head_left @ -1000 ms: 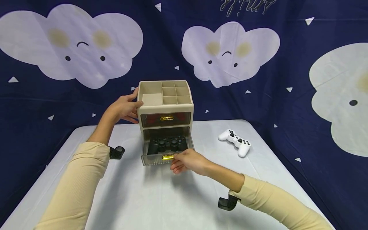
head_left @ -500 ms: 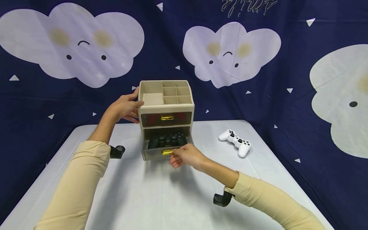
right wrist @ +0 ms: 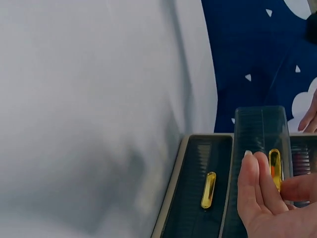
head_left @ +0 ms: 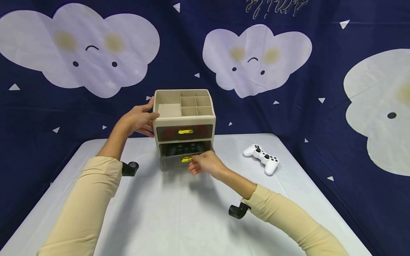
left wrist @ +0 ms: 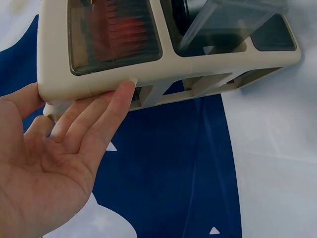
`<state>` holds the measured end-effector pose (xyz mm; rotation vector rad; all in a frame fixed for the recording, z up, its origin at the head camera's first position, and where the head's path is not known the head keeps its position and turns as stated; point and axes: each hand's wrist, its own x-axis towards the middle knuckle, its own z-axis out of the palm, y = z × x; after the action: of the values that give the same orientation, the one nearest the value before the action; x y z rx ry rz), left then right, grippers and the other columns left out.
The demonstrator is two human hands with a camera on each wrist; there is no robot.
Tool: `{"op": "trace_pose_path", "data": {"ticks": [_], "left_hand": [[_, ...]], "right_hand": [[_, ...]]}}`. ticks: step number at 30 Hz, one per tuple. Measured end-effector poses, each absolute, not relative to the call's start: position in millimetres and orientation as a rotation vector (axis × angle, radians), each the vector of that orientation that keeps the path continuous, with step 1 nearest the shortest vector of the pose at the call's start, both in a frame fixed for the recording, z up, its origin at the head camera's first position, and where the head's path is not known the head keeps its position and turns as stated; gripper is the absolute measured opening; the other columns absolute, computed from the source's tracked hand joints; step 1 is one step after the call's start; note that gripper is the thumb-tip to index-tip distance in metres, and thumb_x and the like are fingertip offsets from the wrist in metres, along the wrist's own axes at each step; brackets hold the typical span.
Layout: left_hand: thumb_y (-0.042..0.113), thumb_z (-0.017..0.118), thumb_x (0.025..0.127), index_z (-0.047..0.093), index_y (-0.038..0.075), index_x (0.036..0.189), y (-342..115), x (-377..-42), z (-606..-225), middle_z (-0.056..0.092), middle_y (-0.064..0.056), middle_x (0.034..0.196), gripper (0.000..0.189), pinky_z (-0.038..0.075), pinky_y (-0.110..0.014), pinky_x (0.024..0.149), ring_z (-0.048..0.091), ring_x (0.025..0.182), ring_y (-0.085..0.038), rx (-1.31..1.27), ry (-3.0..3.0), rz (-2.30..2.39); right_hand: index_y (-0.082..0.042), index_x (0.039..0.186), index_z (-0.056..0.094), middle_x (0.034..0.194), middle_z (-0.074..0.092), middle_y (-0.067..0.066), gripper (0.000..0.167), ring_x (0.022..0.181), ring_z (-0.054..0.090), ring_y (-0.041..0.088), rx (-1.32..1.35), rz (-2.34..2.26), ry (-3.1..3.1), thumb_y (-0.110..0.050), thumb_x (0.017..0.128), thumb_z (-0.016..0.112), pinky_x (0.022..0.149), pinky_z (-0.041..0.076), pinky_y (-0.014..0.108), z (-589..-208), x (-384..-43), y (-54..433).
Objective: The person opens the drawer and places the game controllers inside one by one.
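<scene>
A cream desktop drawer organizer [head_left: 185, 116] stands toward the back of the table. Its middle drawer [head_left: 171, 162], smoky and see-through, sticks out partway with a black game controller [head_left: 185, 147] inside. My right hand [head_left: 207, 164] pinches that drawer's gold handle [right wrist: 275, 169] between thumb and fingers. Against the organizer's left side rests my left hand [head_left: 137, 120], its fingers spread and fairly straight along the side wall and its thumb over the upper front edge. The top drawer [left wrist: 116, 34] is closed, with something red showing through its front.
A white game controller [head_left: 262, 158] lies on the white-covered table [head_left: 179, 220], right of the organizer. The organizer's top has divided compartments [head_left: 196, 103]. A closed bottom drawer [right wrist: 198, 193] shows in the right wrist view. Behind hangs a navy cloth [head_left: 179, 46] with clouds.
My right hand has moved away from me, sliding the middle drawer farther into the organizer, and less of the black controller shows. My left hand stays at the organizer's side.
</scene>
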<state>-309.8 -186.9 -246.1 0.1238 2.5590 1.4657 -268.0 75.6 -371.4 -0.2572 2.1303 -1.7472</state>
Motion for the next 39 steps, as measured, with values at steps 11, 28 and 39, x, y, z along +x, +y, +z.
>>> {"op": "trace_pose_path", "data": {"ticks": [11,28,39], "left_hand": [[0.027,0.045,0.11,-0.011,0.037,0.159,-187.6,-310.7,-246.6,0.054,-0.038,0.137,0.076,0.059,-0.053,0.089,0.065,0.118,-0.046,0.107,2.567,1.449],[0.024,0.044,0.109,-0.008,0.029,0.162,-184.4,-310.8,-246.5,0.05,-0.039,0.139,0.074,0.056,-0.057,0.094,0.061,0.121,-0.049,0.137,2.529,1.498],[0.024,0.044,0.109,-0.007,0.029,0.162,-184.8,-311.5,-247.6,0.048,-0.039,0.142,0.073,0.054,-0.06,0.097,0.059,0.124,-0.05,0.14,2.514,1.525]], "right_hand": [[0.019,0.102,0.07,0.071,0.072,0.007,0.037,0.06,0.07,0.012,-0.237,-1.83,2.177,-0.013,0.105,0.05,0.066,0.063,0.029,-376.5,-300.0,58.3],[0.017,0.099,0.069,0.069,0.069,0.005,0.039,0.06,0.068,0.011,-0.189,-1.859,2.108,-0.016,0.106,0.051,0.063,0.061,0.025,-377.7,-314.4,58.7],[0.014,0.115,0.065,0.081,0.072,0.007,0.038,0.072,0.072,0.015,-0.137,-1.718,1.975,-0.021,0.101,0.063,0.076,0.063,0.029,-390.2,-314.7,78.7]]}}
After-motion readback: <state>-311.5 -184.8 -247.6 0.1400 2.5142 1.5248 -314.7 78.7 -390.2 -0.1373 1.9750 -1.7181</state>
